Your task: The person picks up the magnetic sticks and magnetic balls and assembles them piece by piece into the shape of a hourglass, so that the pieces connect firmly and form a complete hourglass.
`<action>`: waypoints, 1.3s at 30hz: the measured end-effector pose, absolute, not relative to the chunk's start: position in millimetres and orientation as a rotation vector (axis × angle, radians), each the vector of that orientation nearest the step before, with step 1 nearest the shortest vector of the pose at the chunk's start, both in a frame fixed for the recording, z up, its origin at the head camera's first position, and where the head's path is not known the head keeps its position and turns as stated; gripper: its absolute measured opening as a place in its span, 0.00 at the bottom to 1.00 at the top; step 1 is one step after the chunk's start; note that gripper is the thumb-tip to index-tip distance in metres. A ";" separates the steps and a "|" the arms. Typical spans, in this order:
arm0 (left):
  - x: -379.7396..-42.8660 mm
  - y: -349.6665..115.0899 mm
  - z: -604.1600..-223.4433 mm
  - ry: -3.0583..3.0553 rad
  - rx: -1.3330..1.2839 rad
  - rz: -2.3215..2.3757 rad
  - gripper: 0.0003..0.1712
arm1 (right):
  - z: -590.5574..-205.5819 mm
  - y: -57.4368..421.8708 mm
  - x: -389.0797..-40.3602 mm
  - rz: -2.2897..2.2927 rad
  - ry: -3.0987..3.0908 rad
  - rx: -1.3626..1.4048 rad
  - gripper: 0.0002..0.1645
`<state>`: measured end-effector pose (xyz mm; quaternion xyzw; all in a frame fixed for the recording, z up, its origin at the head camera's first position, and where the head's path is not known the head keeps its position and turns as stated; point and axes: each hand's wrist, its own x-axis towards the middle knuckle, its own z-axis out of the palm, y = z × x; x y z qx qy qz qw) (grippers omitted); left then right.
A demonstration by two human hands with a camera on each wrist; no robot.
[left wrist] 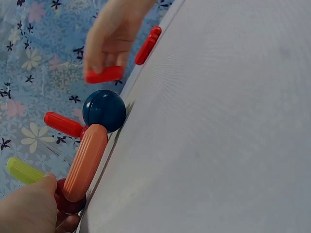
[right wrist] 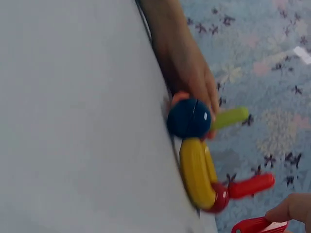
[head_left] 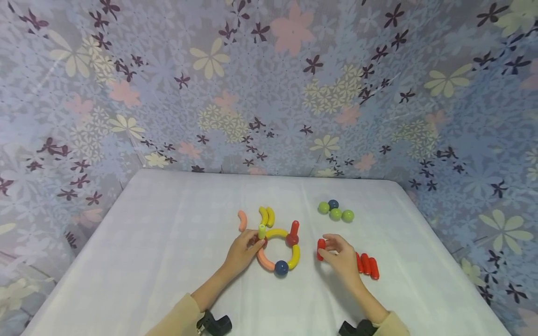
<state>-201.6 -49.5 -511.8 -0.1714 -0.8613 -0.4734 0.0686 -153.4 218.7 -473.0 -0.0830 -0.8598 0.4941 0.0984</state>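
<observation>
On the white table lies a ring built from curved yellow pieces (head_left: 296,257), a curved orange piece (head_left: 265,260), a blue ball (head_left: 281,268) and two dark red balls. My left hand (head_left: 240,254) grips the ring's left red ball (left wrist: 71,203), from which a light green rod (head_left: 262,232) stands up. Another red rod (head_left: 295,228) rises from the right red ball (head_left: 292,240). To the right of the ring, my right hand (head_left: 342,259) pinches a loose red rod (head_left: 321,250) between thumb and fingers, raised above the table in the left wrist view.
Several red rods (head_left: 374,269) lie beside my right hand, partly hidden by it. Behind the ring are two curved yellow pieces (head_left: 271,217) and a curved orange piece (head_left: 242,220). Green balls (head_left: 335,214) and a blue ball (head_left: 333,204) sit at the back right.
</observation>
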 end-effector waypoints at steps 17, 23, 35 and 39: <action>-200.2 -46.7 -510.0 -2.594 -0.519 -1.448 0.13 | -458.7 153.3 -135.2 1.854 -2.353 0.268 0.20; -200.4 -47.4 -510.1 -2.579 -0.527 -1.437 0.12 | -471.3 152.1 -134.1 1.814 -2.381 0.372 0.19; -201.3 -49.7 -509.0 -2.574 -0.533 -1.433 0.11 | -468.3 164.2 -144.8 1.701 -2.350 0.420 0.12; -199.9 -51.4 -508.7 -2.572 -0.521 -1.449 0.11 | -458.6 179.3 -161.3 1.620 -2.340 0.266 0.11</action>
